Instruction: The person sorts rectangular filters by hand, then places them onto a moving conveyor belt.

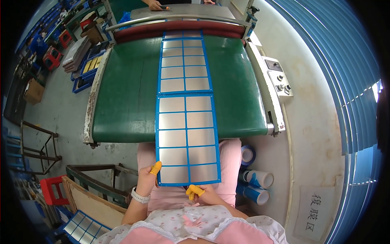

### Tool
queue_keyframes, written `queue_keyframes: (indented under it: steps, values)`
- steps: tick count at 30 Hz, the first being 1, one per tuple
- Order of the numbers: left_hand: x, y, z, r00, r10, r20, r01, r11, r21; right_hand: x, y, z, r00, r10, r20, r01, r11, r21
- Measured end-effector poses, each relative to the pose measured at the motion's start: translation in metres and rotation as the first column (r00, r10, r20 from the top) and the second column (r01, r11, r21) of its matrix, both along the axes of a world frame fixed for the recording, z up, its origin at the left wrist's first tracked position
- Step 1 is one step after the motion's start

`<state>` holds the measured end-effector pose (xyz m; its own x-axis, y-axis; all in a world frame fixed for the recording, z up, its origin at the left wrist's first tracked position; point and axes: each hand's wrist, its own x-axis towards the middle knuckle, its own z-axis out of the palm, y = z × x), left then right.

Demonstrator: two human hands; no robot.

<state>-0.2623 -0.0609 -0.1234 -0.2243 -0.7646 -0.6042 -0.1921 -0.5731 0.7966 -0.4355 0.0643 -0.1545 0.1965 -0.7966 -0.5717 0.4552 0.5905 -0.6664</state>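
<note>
A silver metal panel (172, 138) with a blue border and grid lies half on the green conveyor belt (122, 93), its near end sticking out over my lap. My left hand (146, 177) grips the panel's left edge near its closest corner, yellow-covered thumb on top and fingers underneath. Just by the near edge, my right hand (203, 194) is curled, its yellow-covered fingertips pressed together; what is between them, if anything, is hidden. Ahead, a second gridded panel (172, 72) lies almost end to end with the first and reaches under the dark red roller (138, 35).
Side rails flank the belt, with a control box (279, 81) on the right. Blue and white rolls (258, 194) stand by the wall. At left are a metal frame (97, 185), a red stool (53, 191) and another gridded panel (83, 228). Another person's hand (155, 5) is beyond the roller.
</note>
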Motion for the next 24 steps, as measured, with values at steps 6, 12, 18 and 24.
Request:
queue_keyframes:
  steps: [6,12,18,24]
  values:
    - [0.047,-0.008,0.012,0.997,0.074,-0.029,-0.077,0.993,-0.092,0.001,-0.008,0.005,1.000,0.015,0.011,-0.015,1.000,-0.017]
    - [0.206,0.014,0.080,-0.181,0.407,0.895,0.101,0.913,-0.395,-0.002,-0.012,-0.001,1.000,-0.003,-0.017,0.002,0.996,-0.087]
    - [0.279,0.096,0.100,-0.845,0.161,0.510,-0.058,0.921,-0.386,-0.002,-0.021,0.008,0.999,-0.021,-0.049,0.014,0.992,-0.123]
    - [0.292,0.120,0.081,-0.670,0.013,0.743,-0.323,0.895,-0.306,-0.007,-0.027,0.005,0.998,-0.035,-0.049,0.029,0.993,-0.113]
